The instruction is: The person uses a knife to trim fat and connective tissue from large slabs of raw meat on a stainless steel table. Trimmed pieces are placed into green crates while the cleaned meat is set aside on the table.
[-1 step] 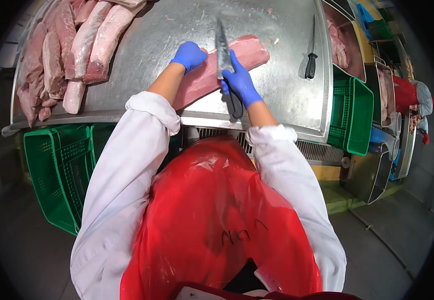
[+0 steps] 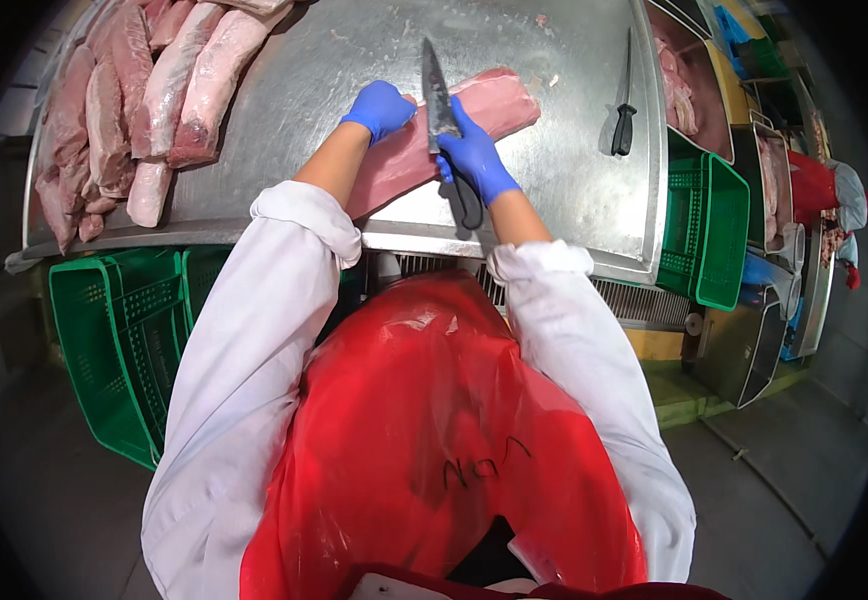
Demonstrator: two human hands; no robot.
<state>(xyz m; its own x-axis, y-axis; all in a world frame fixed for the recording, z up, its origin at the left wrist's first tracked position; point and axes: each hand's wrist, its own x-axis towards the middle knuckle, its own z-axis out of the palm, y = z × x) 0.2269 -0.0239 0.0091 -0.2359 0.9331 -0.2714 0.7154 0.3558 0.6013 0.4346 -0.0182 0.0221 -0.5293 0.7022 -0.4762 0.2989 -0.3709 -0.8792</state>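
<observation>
A long pink pork loin lies slanted on the steel table. At its far left edge, my left hand, in a blue glove, is closed with curled fingers against the meat; what the fingertips pinch is partly hidden. My right hand, also gloved in blue, is closed around a knife where blade and handle meet. The smeared blade points away from me above the loin, and its black handle end sticks out below the hand toward the table's front edge. I cannot tell whether the blade touches the meat.
Several pork pieces are heaped on the table's left. A sharpening steel lies to the right on the metal tabletop. Green crates stand below on the left, another green crate on the right. A co-worker is far right.
The knife and my right hand have shifted slightly left and away from me, the blade tip swinging left. My left hand and the loin look nearly unmoved.
</observation>
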